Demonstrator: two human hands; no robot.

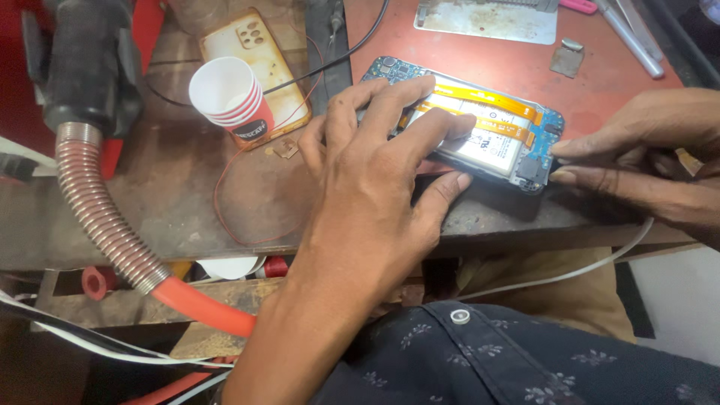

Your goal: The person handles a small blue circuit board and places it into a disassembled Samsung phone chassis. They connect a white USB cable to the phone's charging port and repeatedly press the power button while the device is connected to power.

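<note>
so the opened phone (480,124), back off with battery and orange flex cables showing, lies flat on the worn desk (187,187). left hand (375,187) presses down on it, fingers (420,127) spread wide over the battery. right hand (637,157) pinches narrow at the phone's bottom corner. left of the fingers stand stacked paper cups (229,97) beside a yellowed phone case (262,52).

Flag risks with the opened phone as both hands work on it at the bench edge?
1. The left hand presses on the orange ribbon cables; these might crease or tear.
2. The opened phone lies near the bench edge; a slip by the right hand could push it off.
3. The paper cups stand close and could tip.
</note>
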